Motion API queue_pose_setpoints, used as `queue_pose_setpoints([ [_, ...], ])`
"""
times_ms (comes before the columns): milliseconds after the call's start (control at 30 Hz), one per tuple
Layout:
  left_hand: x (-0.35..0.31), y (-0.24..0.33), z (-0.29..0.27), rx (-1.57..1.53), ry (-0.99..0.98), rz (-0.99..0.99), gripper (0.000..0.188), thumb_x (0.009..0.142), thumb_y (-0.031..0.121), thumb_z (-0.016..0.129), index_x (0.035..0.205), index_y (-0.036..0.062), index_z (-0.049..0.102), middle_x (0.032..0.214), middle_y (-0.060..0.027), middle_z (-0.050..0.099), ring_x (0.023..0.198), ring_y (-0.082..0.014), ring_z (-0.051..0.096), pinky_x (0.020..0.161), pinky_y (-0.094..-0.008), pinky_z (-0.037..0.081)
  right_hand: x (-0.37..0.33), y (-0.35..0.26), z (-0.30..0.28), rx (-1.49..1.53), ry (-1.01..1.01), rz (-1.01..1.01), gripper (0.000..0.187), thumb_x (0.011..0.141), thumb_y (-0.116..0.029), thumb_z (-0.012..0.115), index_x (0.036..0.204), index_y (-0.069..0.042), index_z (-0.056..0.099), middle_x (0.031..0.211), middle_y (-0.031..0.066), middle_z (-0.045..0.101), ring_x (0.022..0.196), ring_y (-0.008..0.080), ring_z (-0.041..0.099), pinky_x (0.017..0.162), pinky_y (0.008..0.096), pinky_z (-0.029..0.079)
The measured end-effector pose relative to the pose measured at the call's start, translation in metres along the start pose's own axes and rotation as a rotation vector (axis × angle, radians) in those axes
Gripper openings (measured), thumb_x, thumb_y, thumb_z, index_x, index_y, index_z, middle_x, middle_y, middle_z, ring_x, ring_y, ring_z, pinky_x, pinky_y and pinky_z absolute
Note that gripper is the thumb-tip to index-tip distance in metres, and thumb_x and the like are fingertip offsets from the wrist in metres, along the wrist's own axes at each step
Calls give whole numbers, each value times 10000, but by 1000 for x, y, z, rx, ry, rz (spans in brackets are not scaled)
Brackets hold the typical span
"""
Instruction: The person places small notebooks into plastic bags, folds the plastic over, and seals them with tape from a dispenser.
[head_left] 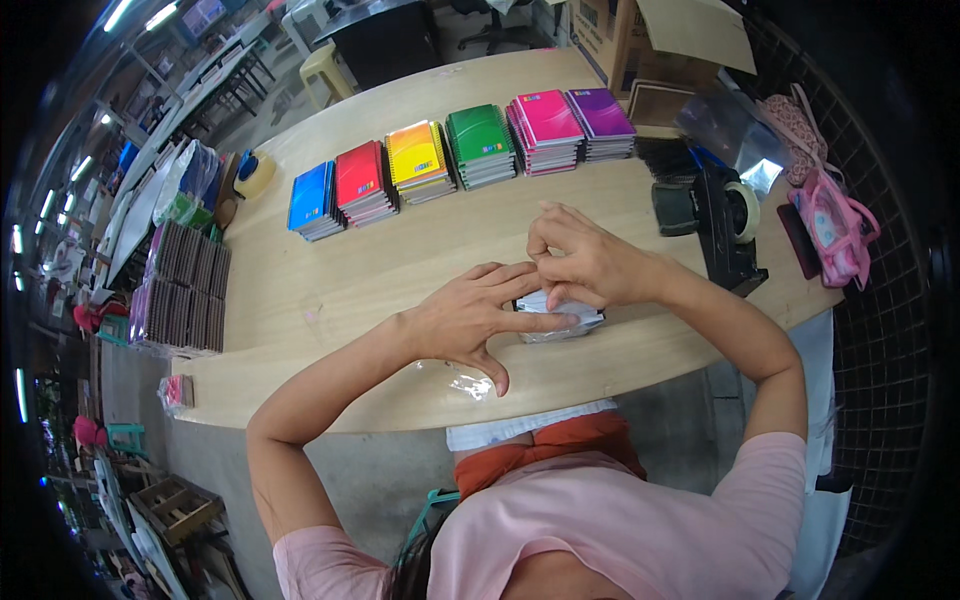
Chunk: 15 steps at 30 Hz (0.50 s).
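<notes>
Bench [330, 290] of pale wood fills the middle of the head view, its near edge just in front of the seated person. Close to that edge, right of its middle, lies a small white bundle [556, 335] in shiny clear wrap, partly hidden by both hands. The left hand [470, 315] is spread, palm down, grasping nothing; its index finger reaches across the bundle and its thumb points toward the near edge. The right hand [590, 262] is above the bundle with its fingers curled in, close against the left fingertips; whether it pinches a bit of the wrap cannot be told.

Toward the far edge, six stacks of spiral notebooks stand in a slanting row, left to right: blue [313, 197], red [361, 175], yellow [416, 152], green [480, 135], pink [548, 118] and purple [602, 113]. At the left edge are dark stacks [187, 290] and, beyond them, a tape roll [264, 178]; a small red packet [180, 390] sits at the near left corner. Toward the right edge stands a black tape dispenser [715, 220], with a pink bag [842, 240] beyond it. An open cardboard box [612, 45] is by the far right corner.
</notes>
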<state>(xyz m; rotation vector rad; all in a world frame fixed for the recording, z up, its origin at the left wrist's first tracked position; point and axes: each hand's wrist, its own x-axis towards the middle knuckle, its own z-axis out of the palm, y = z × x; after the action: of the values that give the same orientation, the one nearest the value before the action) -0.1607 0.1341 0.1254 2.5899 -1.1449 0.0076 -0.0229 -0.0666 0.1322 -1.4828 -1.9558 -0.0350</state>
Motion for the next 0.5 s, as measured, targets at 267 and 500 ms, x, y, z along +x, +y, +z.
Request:
queue_pose_setpoints([
  [267,-3,-1,4,-43,2,-35,1010,529,654,747,1444,332,467,1467,-147,397,1332,-370,404,1073,-485,341,-3,8,19,-20,24,27,229,739,-157,754,776,-58,551,1041,110,490,1039,328,504,1079,580,332],
  [500,0,7,8,-50,86,-67,942,579,724,678,1418,328,509,1556,-202,292,1383,-414,337,1098,-521,299,-19,17,37,201,210,284,669,702,-173,793,1291,-68,494,1199,140,500,1119,334,497,965,426,440],
])
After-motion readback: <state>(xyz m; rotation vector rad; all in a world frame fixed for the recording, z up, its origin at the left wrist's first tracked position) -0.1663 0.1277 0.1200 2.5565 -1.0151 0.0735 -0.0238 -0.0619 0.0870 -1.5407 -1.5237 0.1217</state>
